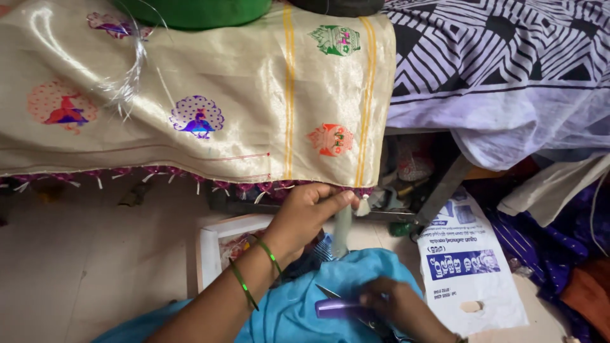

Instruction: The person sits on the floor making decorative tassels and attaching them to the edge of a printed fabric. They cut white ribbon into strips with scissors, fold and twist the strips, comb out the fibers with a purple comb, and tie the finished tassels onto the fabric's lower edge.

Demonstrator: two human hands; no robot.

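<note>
Cream silk cloth point(190, 95) draped across upper frame, tasselled hem hanging | left hand point(309, 213) pinching pale tassel point(343, 225) at hem's right end | right hand point(397, 305) closed around purple-handled scissors point(340, 307) over blue fabric point(305, 305)

A home sewing or tailoring corner. A shiny cream silk cloth point(190, 95) with woven peacock motifs and a tasselled purple edge hangs over a raised surface at the far side. To the right lies a black-and-white patterned sheet point(508, 57), with heaped fabrics point(559, 254) and a printed plastic bag point(467, 267) on the tiled floor point(82, 254). Tools and clutter sit underneath, in shadow.
</note>
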